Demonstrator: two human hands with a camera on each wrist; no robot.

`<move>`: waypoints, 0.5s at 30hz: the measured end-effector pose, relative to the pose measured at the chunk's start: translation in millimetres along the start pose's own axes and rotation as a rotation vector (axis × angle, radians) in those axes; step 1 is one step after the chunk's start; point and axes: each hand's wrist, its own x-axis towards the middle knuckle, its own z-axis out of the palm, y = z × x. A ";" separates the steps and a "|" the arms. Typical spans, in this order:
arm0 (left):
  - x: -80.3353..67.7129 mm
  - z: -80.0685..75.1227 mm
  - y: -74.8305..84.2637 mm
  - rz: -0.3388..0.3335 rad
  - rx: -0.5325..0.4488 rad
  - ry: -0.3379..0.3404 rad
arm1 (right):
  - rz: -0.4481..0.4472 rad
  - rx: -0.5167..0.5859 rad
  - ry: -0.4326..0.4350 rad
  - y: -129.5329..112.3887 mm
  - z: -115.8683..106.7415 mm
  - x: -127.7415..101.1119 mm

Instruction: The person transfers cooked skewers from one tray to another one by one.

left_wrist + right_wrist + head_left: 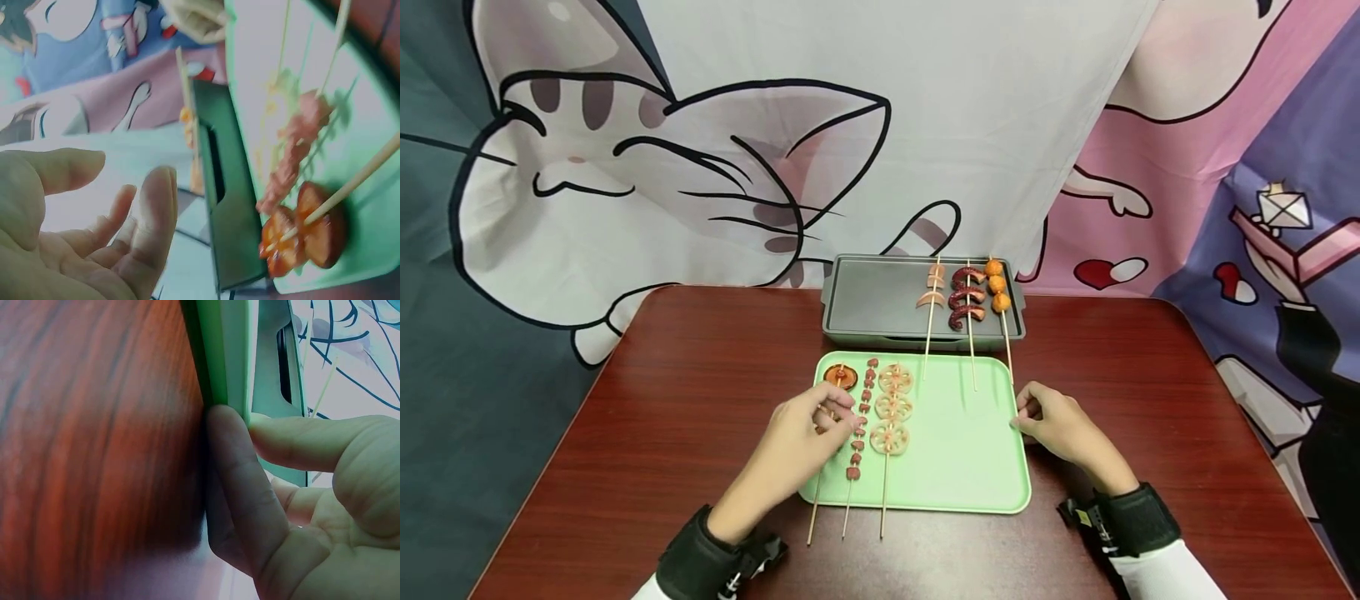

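My left hand (801, 437) hovers over the left part of a light green tray (958, 467), its thumb and forefinger apart with nothing between them in the left wrist view. Beneath and beside it lies a skewer of glazed brown round slices (328, 240), partly hidden by the hand in the head view. To its right are a skewer of small pinkish meat pieces (857, 446) and one of lotus root slices (889, 438). At the tray's right edge, my right hand (1063, 421) pinches the rim (234, 356) between thumb and fingers.
Behind the tray stands a grey grill pan (880, 300). Three skewers rest across its right side: pale slices (931, 298), dark red curled pieces (967, 297) and orange balls (997, 283). Their sticks reach over the tray's far part. A printed cloth (970, 108) hangs behind the brown table (647, 433).
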 end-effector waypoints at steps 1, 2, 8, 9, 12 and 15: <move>1.9 -2.8 -0.3 0.004 0.003 0.020 | 0.000 0.001 0.000 -0.1 0.1 0.2; 4.0 -5.4 -1.0 0.008 0.005 0.037 | 0.000 0.002 0.000 -0.1 0.2 0.4; 17.3 -17.8 -11.4 -0.008 0.029 0.101 | 0.004 0.006 0.001 0.3 -0.2 0.7; 18.9 -19.5 -14.2 -0.019 0.043 0.105 | 0.003 0.001 0.002 0.5 -0.2 0.8; 21.7 -23.5 -21.2 -0.061 0.076 0.102 | -0.001 -0.009 0.005 1.1 -0.3 1.3; 22.6 -25.2 -27.2 -0.093 0.107 0.087 | -0.004 -0.016 0.006 1.5 0.0 1.8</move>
